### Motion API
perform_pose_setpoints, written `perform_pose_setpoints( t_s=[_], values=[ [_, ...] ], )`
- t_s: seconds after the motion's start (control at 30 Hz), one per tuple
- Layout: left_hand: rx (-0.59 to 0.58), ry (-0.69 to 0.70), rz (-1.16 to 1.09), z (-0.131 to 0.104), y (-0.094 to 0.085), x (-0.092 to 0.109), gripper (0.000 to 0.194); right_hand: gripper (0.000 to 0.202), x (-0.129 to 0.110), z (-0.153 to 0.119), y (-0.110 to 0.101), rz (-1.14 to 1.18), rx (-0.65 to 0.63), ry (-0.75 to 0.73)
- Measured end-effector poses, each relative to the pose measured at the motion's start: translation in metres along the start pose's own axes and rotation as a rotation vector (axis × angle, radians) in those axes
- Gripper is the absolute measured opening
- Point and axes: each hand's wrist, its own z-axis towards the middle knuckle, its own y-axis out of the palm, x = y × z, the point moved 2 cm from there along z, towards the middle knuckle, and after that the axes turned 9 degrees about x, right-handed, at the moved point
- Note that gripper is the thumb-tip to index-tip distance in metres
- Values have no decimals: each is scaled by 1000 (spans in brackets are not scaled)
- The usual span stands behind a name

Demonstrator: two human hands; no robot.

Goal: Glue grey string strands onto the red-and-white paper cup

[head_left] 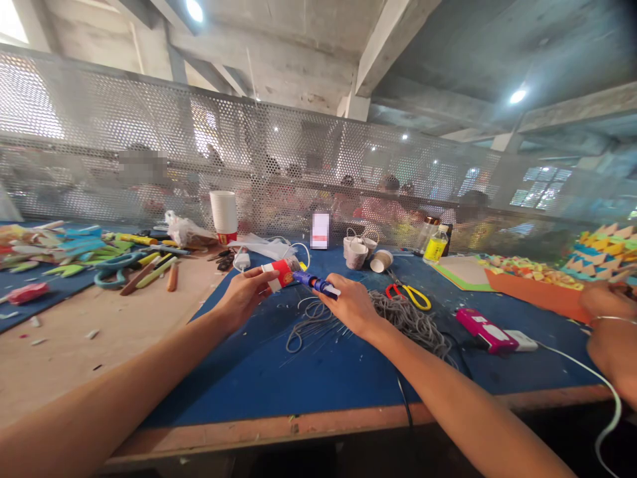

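Note:
My left hand (pixel 245 296) is closed around a red and white paper cup (pixel 283 275) tipped on its side, with a pale cord looping from it. My right hand (pixel 351 307) grips a blue glue gun (pixel 312 281), whose front end meets the cup; whether they touch is unclear. Just beyond my right hand, a tangled heap of grey cord (pixel 409 321) lies on the blue mat (pixel 298 385). Farther back stand small cord-wrapped cups with handles (pixel 356 255), and another wrapped cup (pixel 381 261) lies on its side.
Scissors (pixel 417 297) with red and yellow handles lie behind the cord. At right are a magenta device (pixel 485 330) with a white cable, a yellow bottle (pixel 436 244) and another person's hand (pixel 610 302). Stacked paper cups (pixel 223 214), a phone (pixel 320 230) and left-side tools (pixel 118 269) line the table.

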Motion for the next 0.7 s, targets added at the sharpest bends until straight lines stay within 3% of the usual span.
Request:
perform_pose_setpoints(
  t_s=[0.5, 0.7],
  values=[
    [-1, 3, 18, 1, 0, -1, 27, 23, 0, 0, 2, 27, 26, 0],
    [-19, -6, 14, 0, 2, -2, 22, 26, 2, 3, 3, 283, 67, 70]
  ],
)
